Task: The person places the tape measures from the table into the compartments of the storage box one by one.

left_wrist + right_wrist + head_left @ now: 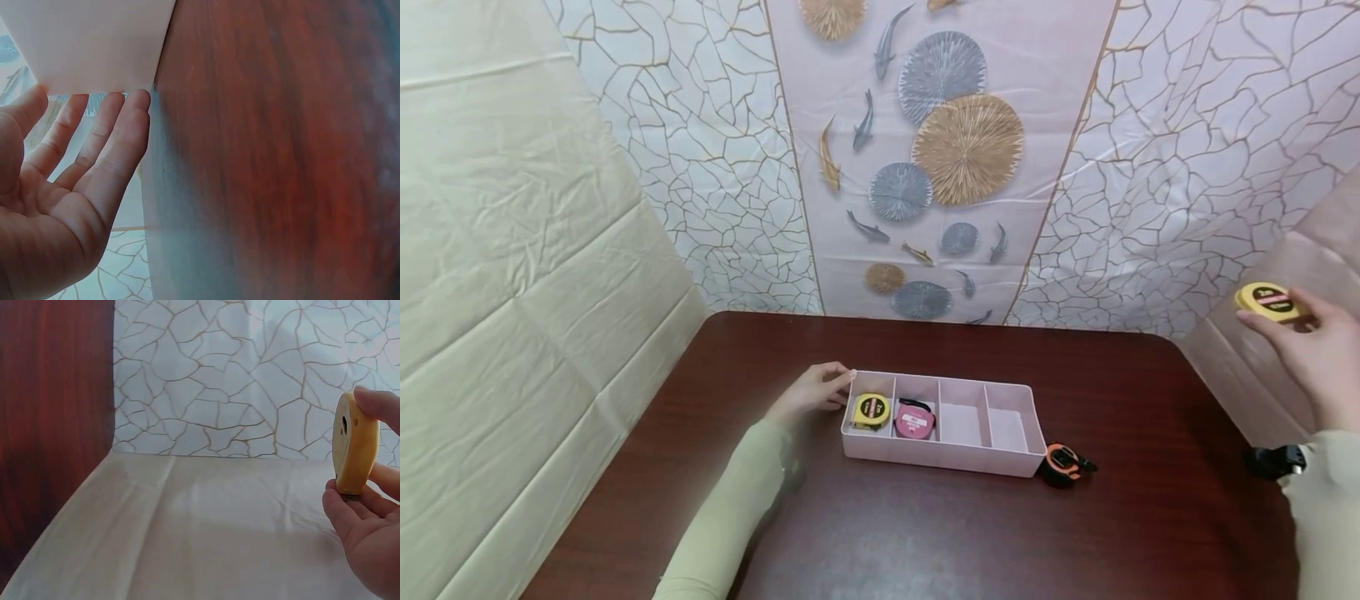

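Note:
My right hand (1318, 350) holds a yellow tape measure (1270, 302) up in the air, past the table's right side. In the right wrist view, thumb and fingers pinch the yellow case (356, 447) by its edges. A pale pink divided box (940, 455) lies on the table, and my left hand (814, 392) touches its left end, fingertips at the end wall (94, 50) in the left wrist view. Another yellow tape measure (872, 411) sits in the leftmost compartment, a pink tape measure (914, 419) in the one beside it. The two right compartments are empty.
A black and orange tape measure (1061, 465) lies on the dark wooden table (925, 533), close by the box's right front corner. Patterned cloth (917, 250) hangs behind the table, with plain cream cloth (550, 292) along the left side.

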`<state>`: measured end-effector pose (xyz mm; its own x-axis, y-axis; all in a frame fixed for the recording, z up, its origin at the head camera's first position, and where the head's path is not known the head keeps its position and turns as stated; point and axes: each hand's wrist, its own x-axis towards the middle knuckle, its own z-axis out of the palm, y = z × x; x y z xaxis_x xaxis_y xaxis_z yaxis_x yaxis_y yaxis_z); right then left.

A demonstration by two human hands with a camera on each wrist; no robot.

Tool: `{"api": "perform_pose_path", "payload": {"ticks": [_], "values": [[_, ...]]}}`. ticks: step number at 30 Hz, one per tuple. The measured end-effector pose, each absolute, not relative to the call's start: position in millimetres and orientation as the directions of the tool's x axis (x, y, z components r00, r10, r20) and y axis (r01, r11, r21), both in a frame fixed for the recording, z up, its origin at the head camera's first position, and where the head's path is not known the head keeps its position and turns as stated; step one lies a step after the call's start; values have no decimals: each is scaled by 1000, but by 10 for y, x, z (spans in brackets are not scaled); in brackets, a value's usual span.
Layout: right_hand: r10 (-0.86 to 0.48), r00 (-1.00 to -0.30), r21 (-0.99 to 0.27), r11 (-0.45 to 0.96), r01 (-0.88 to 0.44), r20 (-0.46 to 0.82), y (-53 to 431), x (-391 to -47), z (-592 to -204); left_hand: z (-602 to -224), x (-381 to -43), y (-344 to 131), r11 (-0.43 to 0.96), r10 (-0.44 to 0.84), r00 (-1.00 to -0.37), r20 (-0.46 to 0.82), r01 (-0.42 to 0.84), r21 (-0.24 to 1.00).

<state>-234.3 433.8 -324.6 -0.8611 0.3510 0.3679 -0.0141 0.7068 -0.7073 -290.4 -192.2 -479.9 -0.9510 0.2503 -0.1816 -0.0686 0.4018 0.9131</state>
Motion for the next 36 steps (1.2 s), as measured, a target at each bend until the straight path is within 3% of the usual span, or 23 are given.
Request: {"api": "perform_pose_path", "payload": {"ticks": [20, 29, 36], "values": [[374, -869, -817, 573, -58, 323, 4227, -2427, -3021, -4788, -2928, -1919, 400, 256, -950, -178, -63, 914], [365, -865, -812, 578, -79, 344, 4160, -2411, -2981, -4803, -2922, -1910, 410, 239, -952, -193, -81, 908], [347, -872, -743, 669, -29, 346, 4055, -2410, -2943, -4814, -2926, -1921, 403, 245, -951, -189, -78, 912]]}}
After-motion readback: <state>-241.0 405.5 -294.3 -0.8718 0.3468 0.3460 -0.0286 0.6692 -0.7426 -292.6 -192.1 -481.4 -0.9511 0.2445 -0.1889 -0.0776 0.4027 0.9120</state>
